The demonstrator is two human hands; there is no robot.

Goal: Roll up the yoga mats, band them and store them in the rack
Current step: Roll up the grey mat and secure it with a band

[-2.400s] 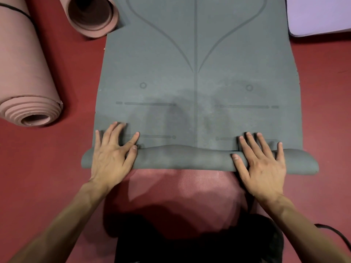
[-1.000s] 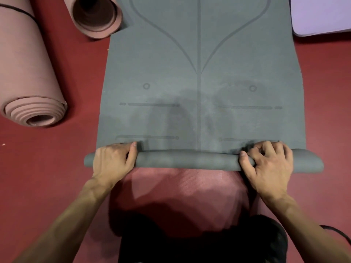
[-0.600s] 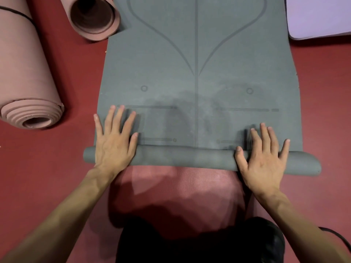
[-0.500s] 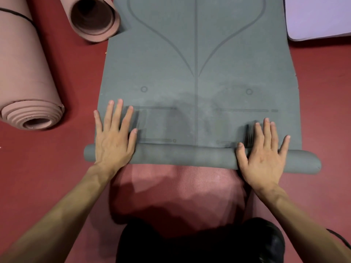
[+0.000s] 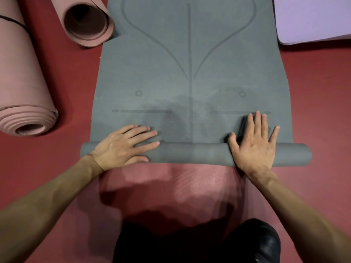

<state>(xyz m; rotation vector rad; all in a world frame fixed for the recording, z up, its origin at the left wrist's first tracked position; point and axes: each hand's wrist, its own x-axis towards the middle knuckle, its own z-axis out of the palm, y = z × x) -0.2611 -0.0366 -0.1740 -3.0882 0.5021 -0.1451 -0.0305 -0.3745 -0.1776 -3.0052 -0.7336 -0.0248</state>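
1. The left hand (image 5: 121, 147) lies flat on the rolled part (image 5: 190, 153) of the grey mat (image 5: 190, 73), near the roll's left end. Its fingers are straight and slant toward the other hand, and the thumb lies along the roll's near side. It clasps nothing.
2. The right hand (image 5: 254, 149) rests palm down toward the roll's right end. Its fingers are spread wide and reach over the roll onto the flat mat. The palm hides the contact beneath it.
3. The roll runs bare between the hands, and a short stub sticks out past each. How many turns it holds cannot be told.
4. Ahead of the fingertips the unrolled grey mat stretches away, printed with faint lines. The top edge cuts off its far end.
5. Behind the wrists a pink mat (image 5: 171, 183) lies flat. It is partly in shadow, and dark clothing (image 5: 190, 243) hides its nearest part.
6. Outward from the left hand lies a rolled pink mat (image 5: 22, 82) with a black band (image 5: 11, 19), cut off at the left. Further ahead a second pink roll (image 5: 87, 21) touches the grey mat's left edge, its open end facing the camera and its body cropped.
7. Ahead and outward from the right hand, only a corner of a purple mat (image 5: 311, 18) shows on the red floor (image 5: 319, 92).
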